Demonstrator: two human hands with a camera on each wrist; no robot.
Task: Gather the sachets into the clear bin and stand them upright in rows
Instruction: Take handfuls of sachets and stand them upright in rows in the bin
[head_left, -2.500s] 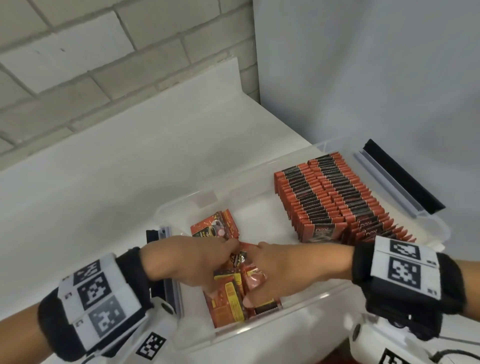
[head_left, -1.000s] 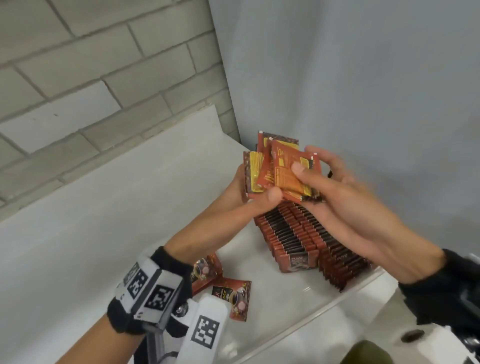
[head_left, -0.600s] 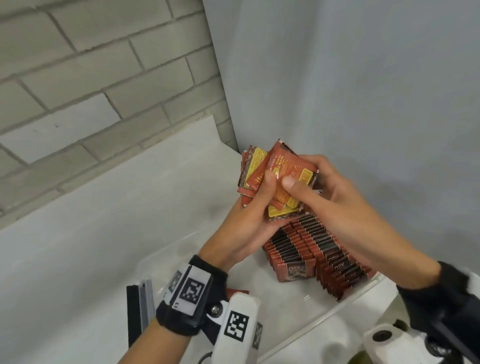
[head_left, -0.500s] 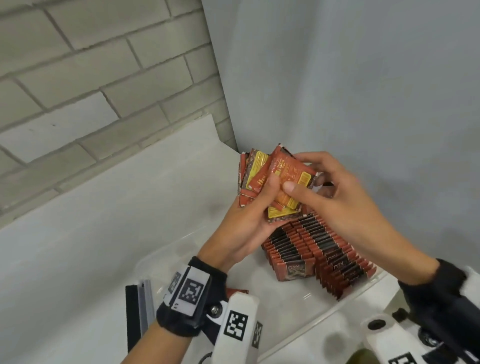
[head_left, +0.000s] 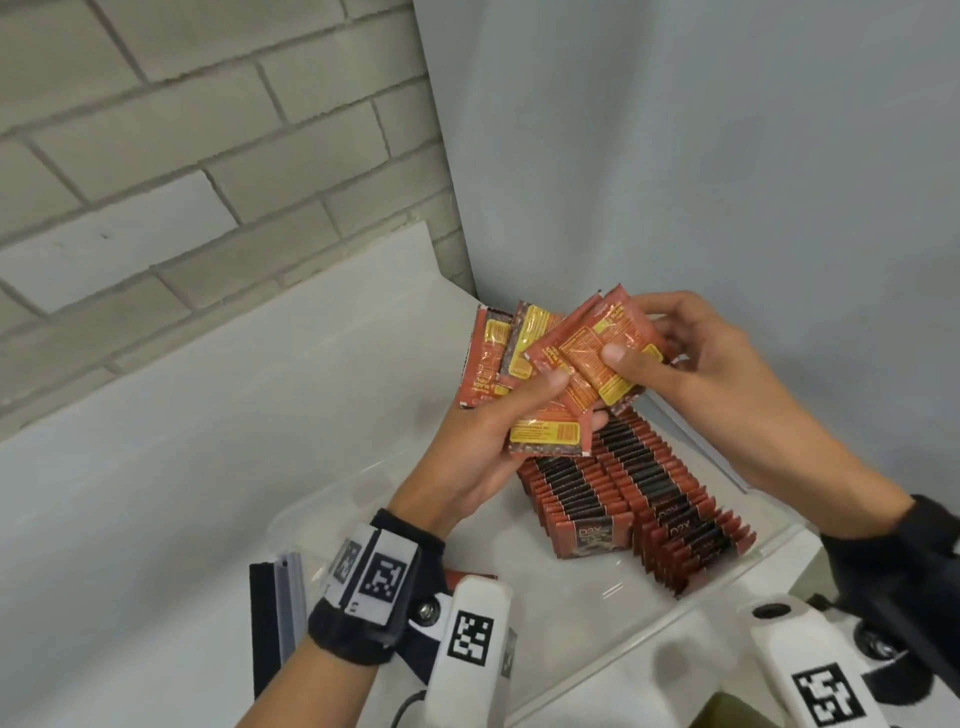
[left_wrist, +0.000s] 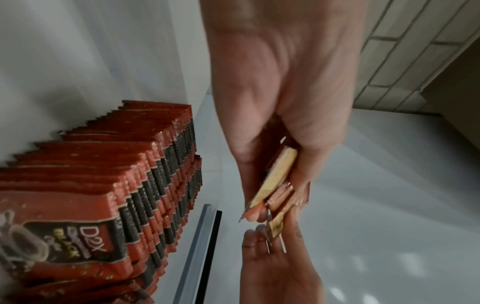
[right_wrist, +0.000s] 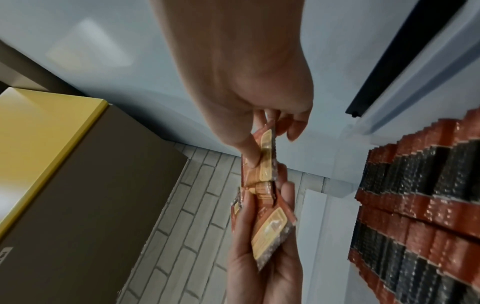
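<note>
Both hands hold a loose fan of red-and-yellow sachets (head_left: 550, 358) in the air above the clear bin (head_left: 691, 597). My left hand (head_left: 540, 395) grips the fan from below, thumb on its face. My right hand (head_left: 644, 345) pinches the rightmost sachets with thumb in front and fingers behind. Two tight rows of upright sachets (head_left: 623, 499) stand in the bin's right part, right under the hands. The left wrist view has the left hand (left_wrist: 272, 144) on the sachet edges (left_wrist: 280, 179). The right wrist view has the right hand (right_wrist: 254, 127) pinching sachets (right_wrist: 265, 164).
A loose sachet (head_left: 467, 574) lies on the bin floor, mostly hidden under my left wrist. A black-and-grey bin latch (head_left: 275, 597) sits at the left end. The white table (head_left: 208, 441) meets a brick wall and a grey wall. A brown box with yellow top (right_wrist: 64, 164) stands nearby.
Both hands lifted the loose sachets from the bin floor to above the standing rows. In the last half second the right hand slid the top sachets rightward, spreading the fan.
</note>
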